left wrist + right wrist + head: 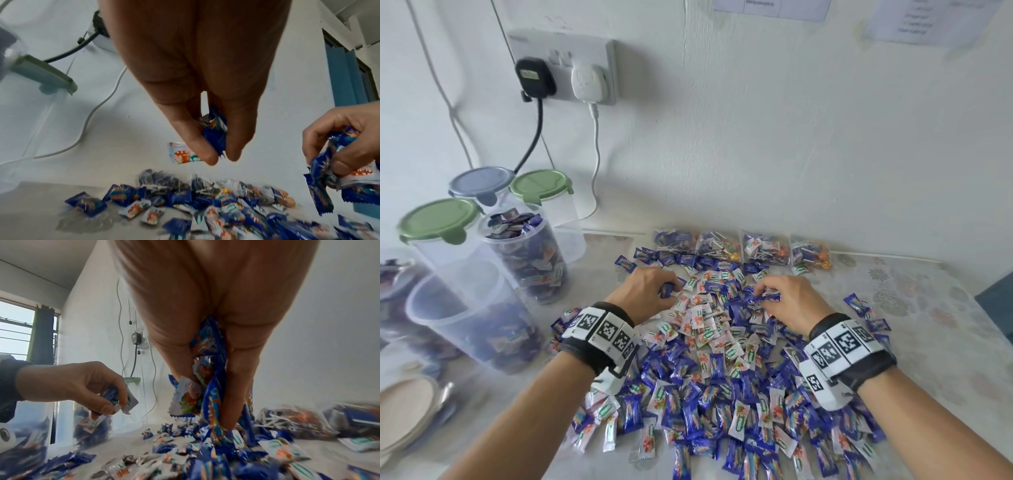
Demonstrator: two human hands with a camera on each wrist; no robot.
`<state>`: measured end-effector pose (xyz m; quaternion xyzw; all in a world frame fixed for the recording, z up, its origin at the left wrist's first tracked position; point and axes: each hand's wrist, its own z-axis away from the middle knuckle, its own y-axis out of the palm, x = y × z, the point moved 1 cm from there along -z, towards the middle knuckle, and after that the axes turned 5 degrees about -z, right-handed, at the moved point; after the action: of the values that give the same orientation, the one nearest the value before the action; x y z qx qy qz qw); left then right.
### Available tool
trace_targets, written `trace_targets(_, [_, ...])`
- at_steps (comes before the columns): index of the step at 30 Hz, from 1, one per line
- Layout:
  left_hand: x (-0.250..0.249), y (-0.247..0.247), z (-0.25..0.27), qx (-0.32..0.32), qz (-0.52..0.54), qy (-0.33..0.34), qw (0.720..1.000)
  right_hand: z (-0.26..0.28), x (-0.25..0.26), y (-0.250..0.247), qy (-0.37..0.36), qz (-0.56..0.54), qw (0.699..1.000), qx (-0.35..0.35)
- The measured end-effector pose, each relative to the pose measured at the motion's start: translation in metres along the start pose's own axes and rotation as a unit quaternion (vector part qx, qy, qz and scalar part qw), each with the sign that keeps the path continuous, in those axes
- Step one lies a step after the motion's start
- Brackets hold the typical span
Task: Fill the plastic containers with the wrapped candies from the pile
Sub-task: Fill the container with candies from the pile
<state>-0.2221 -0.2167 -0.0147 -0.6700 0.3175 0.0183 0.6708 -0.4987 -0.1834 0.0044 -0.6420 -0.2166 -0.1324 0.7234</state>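
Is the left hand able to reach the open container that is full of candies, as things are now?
Probably yes: the left hand, gripping candies, is beside the open container, and nothing stands between them.

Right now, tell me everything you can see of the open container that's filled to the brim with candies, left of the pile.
The open container is a tall, round tub of clear, slightly cloudy plastic, standing upright on the table with no lid. Wrapped candies, mostly blue with some white, fill it to the rim and heap slightly above it. It stands left of the candy pile, in front of the lidded containers, next to another open tub; whether they touch is unclear. Neither hand touches it.
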Motion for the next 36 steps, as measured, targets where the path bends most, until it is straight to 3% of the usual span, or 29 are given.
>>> trace_targets(15, [0.024,-0.102,0.051,-0.121,0.005,-0.024,0.992,-0.040,0.125,-0.016,-0.209,-0.043,0.977,0.011])
trace_targets(25, [0.071,-0.161,0.111,-0.203,-0.036,-0.124,0.971,-0.068,0.220,0.002,-0.319,-0.078,0.943,0.053])
trace_targets(30, [0.099,-0.173,0.137,-0.201,-0.047,-0.166,0.964,-0.073,0.257,0.013,-0.351,-0.077,0.931,0.070])
trace_targets(36, [0.118,-0.163,0.146,-0.143,-0.094,-0.182,0.968,-0.079,0.280,0.026,-0.370,-0.075,0.923,0.075])
